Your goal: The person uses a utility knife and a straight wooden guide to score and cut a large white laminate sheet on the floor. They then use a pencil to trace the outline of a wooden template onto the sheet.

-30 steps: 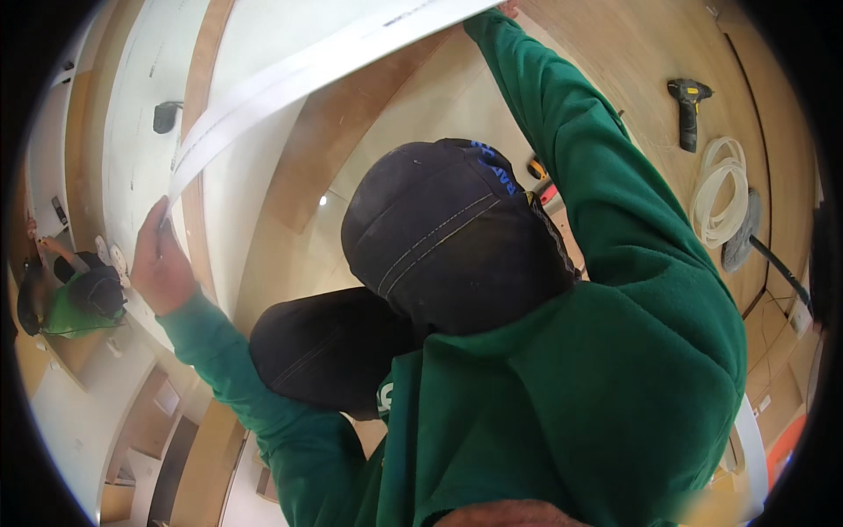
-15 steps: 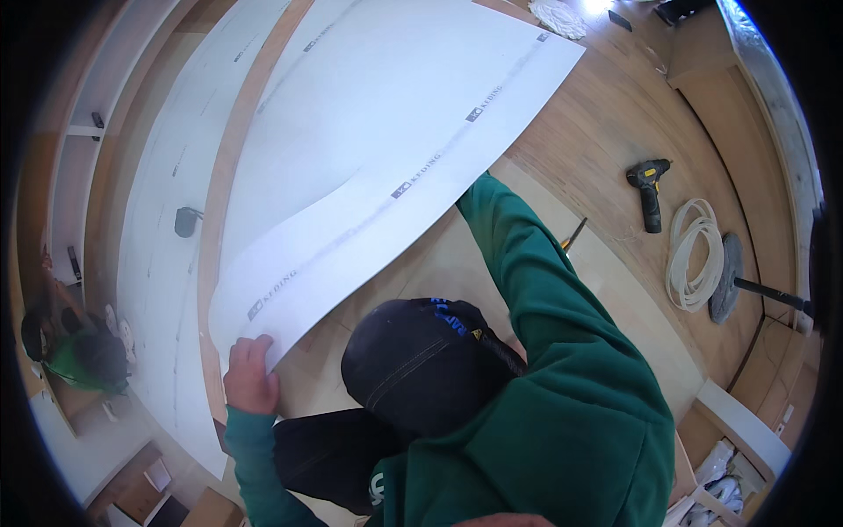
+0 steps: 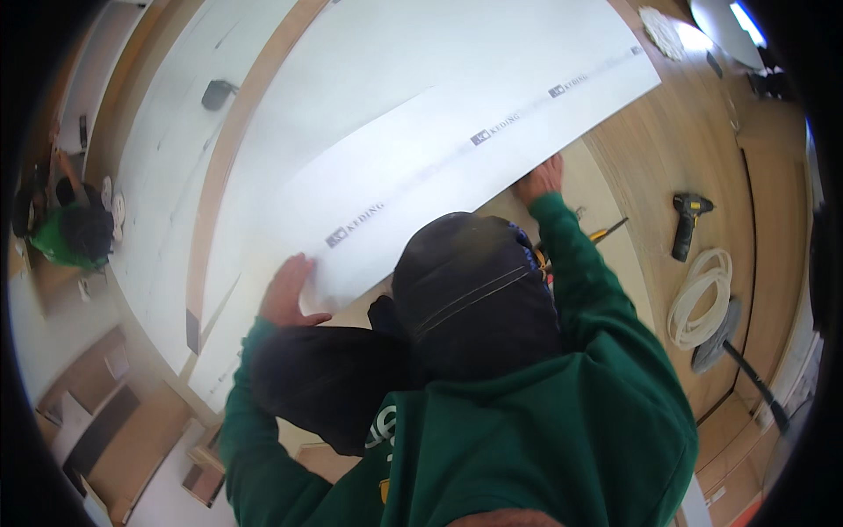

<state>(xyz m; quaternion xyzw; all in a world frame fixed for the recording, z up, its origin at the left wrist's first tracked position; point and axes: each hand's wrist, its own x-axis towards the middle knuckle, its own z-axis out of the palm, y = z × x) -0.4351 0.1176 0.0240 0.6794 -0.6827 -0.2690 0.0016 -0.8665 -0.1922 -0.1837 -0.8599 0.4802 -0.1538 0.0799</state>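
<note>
A large white sheet (image 3: 395, 158) with printed marks lies before me, its near edge lifted and curling over. At its near left corner, my left hand (image 3: 290, 294) has its thumb spread away from the fingers, which rest against the curled end. Farther right along the near edge, my right hand (image 3: 540, 178) grips the sheet, with some fingertips hidden at the edge. Both arms wear green sleeves. My bent knees in black trousers (image 3: 474, 299) are between the arms. Close to my right forearm lies a thin tool with orange on it (image 3: 608, 230).
On the wood-grain surface at right lie a cordless drill (image 3: 689, 227), a coil of pale strip (image 3: 700, 299) and a round grey pad with a black handle (image 3: 716, 338). A dark boxy object (image 3: 218, 94) lies left of the wooden strip (image 3: 230, 158). Another person in green (image 3: 70, 235) crouches far left.
My left hand has shifted up and right, its thumb now spread. The sheet's near edge has moved up and right in view. My right hand, earlier hidden under the sheet, now shows at its edge.
</note>
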